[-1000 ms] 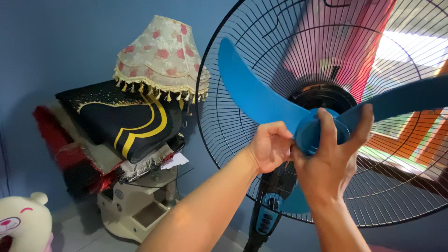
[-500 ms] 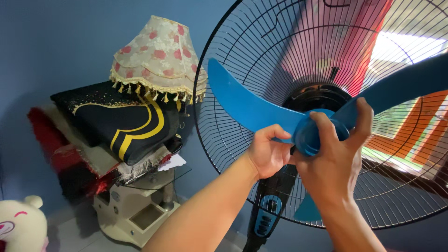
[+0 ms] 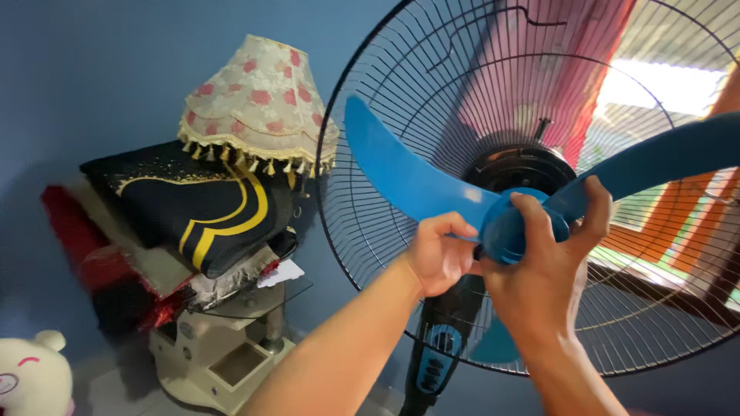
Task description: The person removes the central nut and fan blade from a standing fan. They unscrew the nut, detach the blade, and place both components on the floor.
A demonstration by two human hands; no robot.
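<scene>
1. We hold a blue fan blade (image 3: 432, 181) assembly — three curved plastic blades joined at a round hub (image 3: 515, 231), all the same glossy blue.
2. It sits in front of the black wire rear grille (image 3: 432, 69) of a standing fan, at the grille's centre, with the dark motor housing (image 3: 518, 168) just behind the hub.
3. One blade sweeps up to the left, another stretches right and out of frame, and the third hangs low, mostly hidden behind our wrists.
4. The hub faces us — our right hand (image 3: 543, 270) wraps over it, while our left hand (image 3: 439, 254) pinches at its left edge.
</scene>
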